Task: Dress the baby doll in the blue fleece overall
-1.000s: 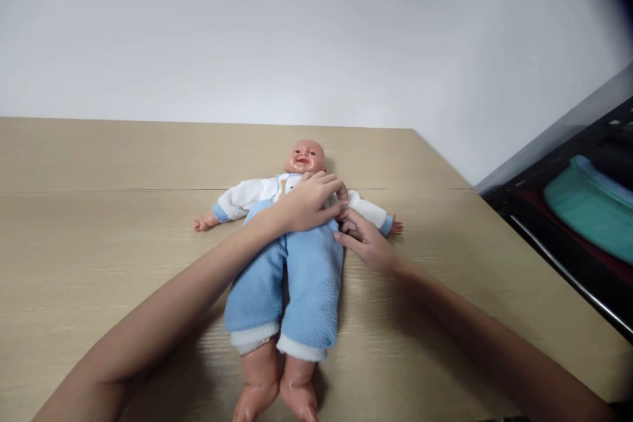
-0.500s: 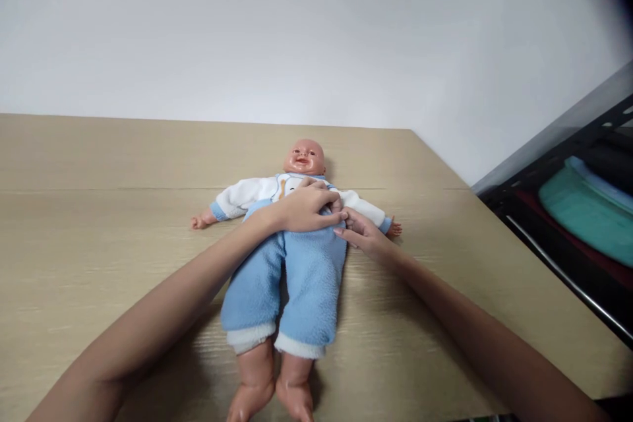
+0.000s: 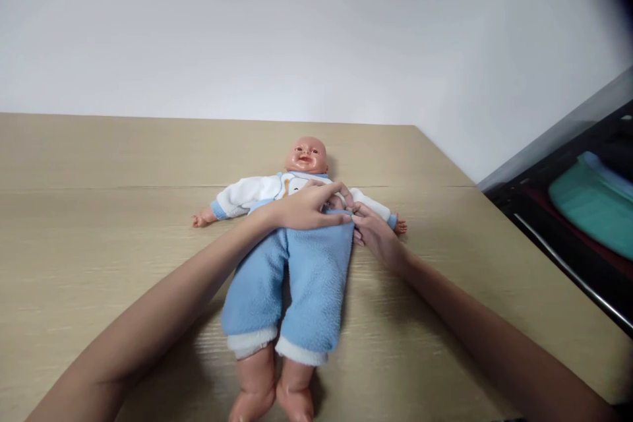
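Observation:
A baby doll [image 3: 305, 155] lies on its back, feet toward me, arms spread, in a white top [image 3: 252, 191] and blue fleece trousers [image 3: 314, 277] with white cuffs. Across its belly rests my left hand [image 3: 309, 206], thumb and forefinger meeting at the waistband on the right side. At that same edge, my right hand [image 3: 373, 231] pinches the waistband and draws it out from the body. The fingertips of the two hands are close together. My left hand covers part of the top's printed front.
The doll lies on a light wooden table [image 3: 99, 250] with a seam across it. A pale wall [image 3: 247, 33] stands behind. Off the right edge is a dark rack [image 3: 544, 237] holding a teal item [image 3: 593, 204].
My right hand has shifted slightly right, pulling the waistband outward. My left forefinger has lifted and stretched toward it. The view has moved a little.

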`<state>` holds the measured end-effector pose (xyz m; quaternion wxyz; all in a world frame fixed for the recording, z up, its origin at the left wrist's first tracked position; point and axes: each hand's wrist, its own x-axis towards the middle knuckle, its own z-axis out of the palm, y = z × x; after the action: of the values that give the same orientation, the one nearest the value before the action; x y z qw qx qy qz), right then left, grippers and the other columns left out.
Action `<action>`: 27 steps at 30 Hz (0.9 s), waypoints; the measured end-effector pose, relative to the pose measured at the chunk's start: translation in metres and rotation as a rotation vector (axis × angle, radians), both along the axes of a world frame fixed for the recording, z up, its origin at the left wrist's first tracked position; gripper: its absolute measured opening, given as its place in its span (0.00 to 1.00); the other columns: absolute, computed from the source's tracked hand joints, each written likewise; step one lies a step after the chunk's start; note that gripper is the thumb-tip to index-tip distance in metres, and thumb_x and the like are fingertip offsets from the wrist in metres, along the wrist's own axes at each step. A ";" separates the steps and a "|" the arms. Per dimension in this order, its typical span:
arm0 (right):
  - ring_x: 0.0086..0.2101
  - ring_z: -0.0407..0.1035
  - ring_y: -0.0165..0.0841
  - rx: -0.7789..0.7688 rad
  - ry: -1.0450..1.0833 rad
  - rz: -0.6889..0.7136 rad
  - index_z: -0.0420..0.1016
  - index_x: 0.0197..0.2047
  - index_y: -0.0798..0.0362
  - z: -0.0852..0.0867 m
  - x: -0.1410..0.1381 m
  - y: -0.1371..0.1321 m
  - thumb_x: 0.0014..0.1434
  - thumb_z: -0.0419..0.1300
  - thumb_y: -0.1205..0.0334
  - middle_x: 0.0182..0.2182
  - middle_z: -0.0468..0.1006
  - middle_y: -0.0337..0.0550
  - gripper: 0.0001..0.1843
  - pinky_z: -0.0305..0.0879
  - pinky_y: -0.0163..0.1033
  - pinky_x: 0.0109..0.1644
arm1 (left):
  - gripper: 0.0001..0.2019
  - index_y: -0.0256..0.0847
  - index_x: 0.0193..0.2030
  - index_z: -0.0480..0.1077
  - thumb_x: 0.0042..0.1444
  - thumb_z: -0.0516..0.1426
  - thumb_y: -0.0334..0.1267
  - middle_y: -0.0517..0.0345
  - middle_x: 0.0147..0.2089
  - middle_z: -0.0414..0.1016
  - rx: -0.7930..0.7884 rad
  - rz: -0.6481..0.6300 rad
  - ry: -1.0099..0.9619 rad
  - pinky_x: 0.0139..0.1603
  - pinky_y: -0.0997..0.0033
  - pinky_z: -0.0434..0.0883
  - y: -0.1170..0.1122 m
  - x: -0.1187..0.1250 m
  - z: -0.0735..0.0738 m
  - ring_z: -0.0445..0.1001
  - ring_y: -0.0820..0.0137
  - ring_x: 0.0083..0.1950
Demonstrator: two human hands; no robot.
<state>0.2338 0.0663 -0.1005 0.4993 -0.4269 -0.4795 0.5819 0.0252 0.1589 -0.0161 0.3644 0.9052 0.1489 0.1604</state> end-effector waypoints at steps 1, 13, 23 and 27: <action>0.25 0.54 0.30 -0.014 -0.005 -0.029 0.69 0.43 0.46 -0.001 -0.001 0.001 0.62 0.68 0.45 0.29 0.63 0.33 0.17 0.53 0.36 0.27 | 0.15 0.44 0.57 0.70 0.69 0.61 0.47 0.57 0.42 0.81 -0.053 -0.020 -0.013 0.48 0.62 0.71 -0.001 0.000 0.001 0.78 0.64 0.43; 0.42 0.72 0.45 0.603 -1.001 -0.320 0.71 0.51 0.47 0.017 0.014 -0.011 0.70 0.62 0.59 0.43 0.78 0.49 0.08 0.69 0.52 0.49 | 0.14 0.41 0.57 0.70 0.66 0.58 0.39 0.57 0.42 0.75 0.060 0.106 -0.139 0.48 0.62 0.71 -0.002 0.008 -0.012 0.74 0.63 0.44; 0.58 0.77 0.54 0.614 -1.090 -0.168 0.75 0.64 0.48 0.015 0.094 0.013 0.60 0.73 0.48 0.59 0.83 0.53 0.32 0.66 0.63 0.67 | 0.11 0.42 0.55 0.72 0.67 0.55 0.36 0.47 0.56 0.76 0.301 0.209 -0.137 0.69 0.50 0.65 -0.001 0.008 -0.009 0.72 0.56 0.60; 0.52 0.81 0.50 0.558 -0.779 -0.361 0.72 0.67 0.48 0.021 0.079 0.006 0.54 0.80 0.46 0.57 0.83 0.54 0.43 0.79 0.54 0.55 | 0.23 0.42 0.63 0.67 0.64 0.63 0.43 0.42 0.64 0.73 0.332 0.160 -0.068 0.71 0.47 0.66 -0.004 0.012 -0.008 0.69 0.50 0.66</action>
<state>0.3128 0.0719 -0.0798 0.4710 -0.5385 -0.6857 0.1341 0.0374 0.1546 -0.0243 0.2010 0.9322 0.1794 0.2417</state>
